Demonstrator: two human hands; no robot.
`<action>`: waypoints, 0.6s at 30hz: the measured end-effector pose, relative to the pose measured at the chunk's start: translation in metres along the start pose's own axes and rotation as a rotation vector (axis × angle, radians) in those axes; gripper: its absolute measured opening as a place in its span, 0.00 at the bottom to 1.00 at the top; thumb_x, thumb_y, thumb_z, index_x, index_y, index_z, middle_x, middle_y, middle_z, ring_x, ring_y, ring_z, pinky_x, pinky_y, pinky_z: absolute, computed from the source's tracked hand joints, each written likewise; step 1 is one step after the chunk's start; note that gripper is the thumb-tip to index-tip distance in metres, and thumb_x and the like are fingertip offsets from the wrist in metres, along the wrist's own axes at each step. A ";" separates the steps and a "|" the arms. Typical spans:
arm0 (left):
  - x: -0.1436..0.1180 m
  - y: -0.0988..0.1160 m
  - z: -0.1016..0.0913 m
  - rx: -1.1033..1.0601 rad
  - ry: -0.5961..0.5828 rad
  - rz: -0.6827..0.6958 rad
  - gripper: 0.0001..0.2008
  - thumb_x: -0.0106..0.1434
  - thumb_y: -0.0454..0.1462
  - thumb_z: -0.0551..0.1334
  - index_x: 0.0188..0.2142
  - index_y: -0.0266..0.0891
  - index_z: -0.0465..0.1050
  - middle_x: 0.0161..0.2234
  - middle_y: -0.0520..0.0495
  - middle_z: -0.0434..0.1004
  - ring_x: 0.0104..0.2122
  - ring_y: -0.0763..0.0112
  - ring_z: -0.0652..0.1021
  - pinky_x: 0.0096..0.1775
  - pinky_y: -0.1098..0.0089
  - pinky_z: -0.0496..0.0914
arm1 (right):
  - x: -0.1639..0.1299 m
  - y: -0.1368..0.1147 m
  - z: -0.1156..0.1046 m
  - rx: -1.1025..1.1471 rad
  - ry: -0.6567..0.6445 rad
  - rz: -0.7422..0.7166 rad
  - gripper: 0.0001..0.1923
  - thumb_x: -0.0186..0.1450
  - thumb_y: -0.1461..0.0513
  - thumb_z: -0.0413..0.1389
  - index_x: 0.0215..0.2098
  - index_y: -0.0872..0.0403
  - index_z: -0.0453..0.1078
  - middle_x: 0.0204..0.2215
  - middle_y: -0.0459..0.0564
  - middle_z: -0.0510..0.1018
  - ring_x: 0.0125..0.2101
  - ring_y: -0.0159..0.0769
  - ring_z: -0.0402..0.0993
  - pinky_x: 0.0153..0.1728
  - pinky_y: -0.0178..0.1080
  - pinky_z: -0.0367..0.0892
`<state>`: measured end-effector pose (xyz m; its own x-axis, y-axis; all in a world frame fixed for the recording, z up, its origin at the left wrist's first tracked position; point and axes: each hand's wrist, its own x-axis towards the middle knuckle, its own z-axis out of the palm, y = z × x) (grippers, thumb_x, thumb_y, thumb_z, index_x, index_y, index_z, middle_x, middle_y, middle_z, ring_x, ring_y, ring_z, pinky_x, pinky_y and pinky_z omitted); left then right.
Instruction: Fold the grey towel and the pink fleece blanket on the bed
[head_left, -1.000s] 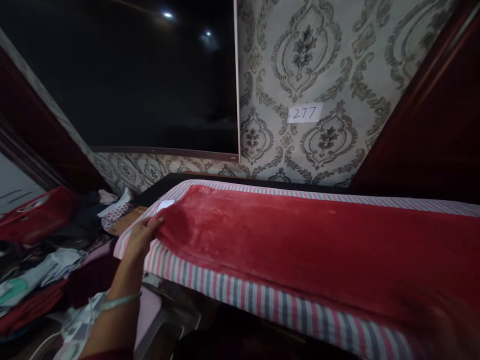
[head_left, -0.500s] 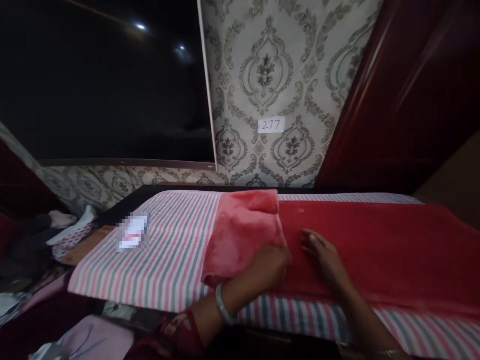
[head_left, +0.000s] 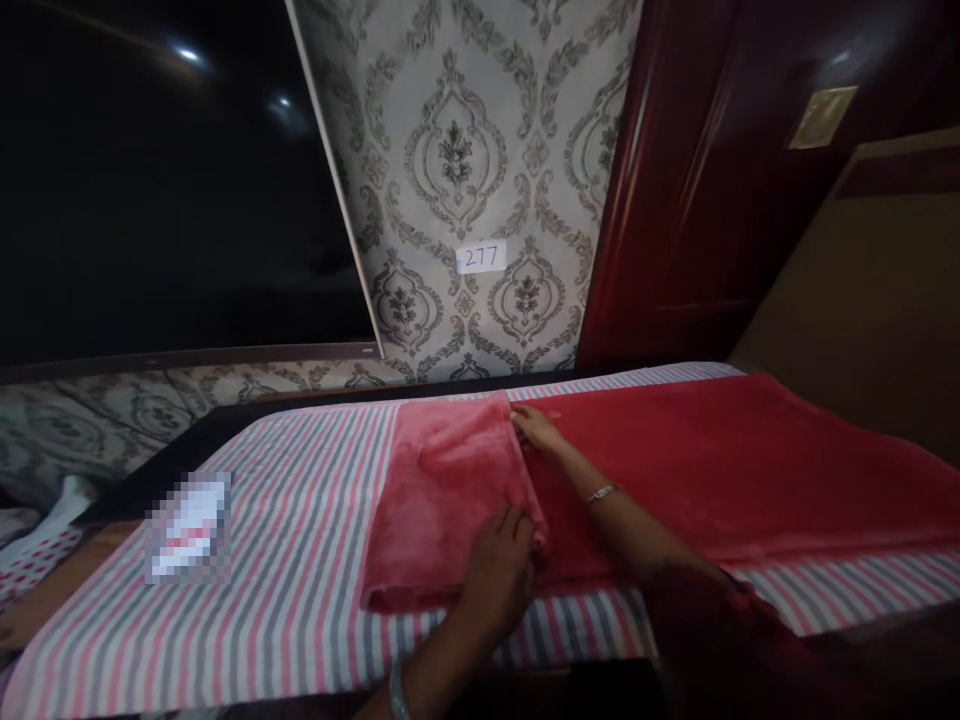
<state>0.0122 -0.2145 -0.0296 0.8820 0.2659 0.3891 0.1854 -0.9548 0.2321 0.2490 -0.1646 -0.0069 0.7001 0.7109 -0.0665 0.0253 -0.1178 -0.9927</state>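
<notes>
Our left hand (head_left: pixel 499 560) lies flat, fingers loosely spread, on the near end of the folded-over flap of the red fleece blanket (head_left: pixel 720 470), right at the flap's edge close to the near edge of the table. It's pressing rather than gripping, as far as we can tell. Our right hand (head_left: pixel 534 428) reaches across to the far end of that same flap edge, near the far edge of the table, fingers stretched out and resting on the fabric; nothing looks pinched there either, though the fingertips are partly lost in the plush.

The blanket runs along the table from about the middle out to the right end. Its left end is turned back on itself, so the paler underside shows as a pinkish panel (head_left: pixel 450 495). It all lies on a pink, grey and white striped cloth (head_left: pixel 300 570) that covers the table, bare on the left half. A small blurred card or label (head_left: pixel 189 527) sits on the stripes toward the near left corner.

Progress-wise: we'd say one fold is laid and being lined up, and the long right stretch is still a single flat layer, so most of the folding looks left to do.

Behind the table there's damask wallpaper with a paper tag reading 277 (head_left: pixel 481 257), a dark screen (head_left: pixel 165 190) to the left, and a dark red door (head_left: pixel 720 170) to the right.
</notes>
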 end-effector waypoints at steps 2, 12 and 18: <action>0.003 -0.001 -0.005 -0.037 0.018 -0.016 0.22 0.54 0.24 0.55 0.47 0.35 0.72 0.50 0.38 0.77 0.49 0.55 0.77 0.53 0.54 0.74 | 0.007 -0.004 0.015 0.003 -0.018 -0.046 0.17 0.63 0.61 0.57 0.50 0.56 0.72 0.29 0.48 0.80 0.27 0.35 0.76 0.30 0.37 0.74; 0.032 0.021 0.002 -0.048 0.151 0.167 0.17 0.59 0.27 0.56 0.46 0.36 0.73 0.49 0.39 0.78 0.50 0.55 0.76 0.54 0.55 0.73 | 0.031 -0.007 -0.019 -0.121 0.151 -0.195 0.37 0.53 0.69 0.56 0.62 0.53 0.65 0.48 0.54 0.79 0.46 0.43 0.76 0.51 0.44 0.71; 0.030 0.034 0.028 0.054 0.079 0.205 0.12 0.63 0.29 0.58 0.44 0.35 0.75 0.46 0.39 0.79 0.47 0.55 0.77 0.53 0.55 0.73 | 0.031 0.023 -0.040 -0.163 0.167 -0.136 0.28 0.60 0.60 0.57 0.60 0.54 0.67 0.55 0.58 0.76 0.53 0.45 0.74 0.55 0.46 0.68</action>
<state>0.0566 -0.2430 -0.0348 0.8671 0.0734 0.4927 0.0308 -0.9951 0.0940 0.2998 -0.1728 -0.0276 0.7899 0.6055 0.0971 0.2324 -0.1490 -0.9611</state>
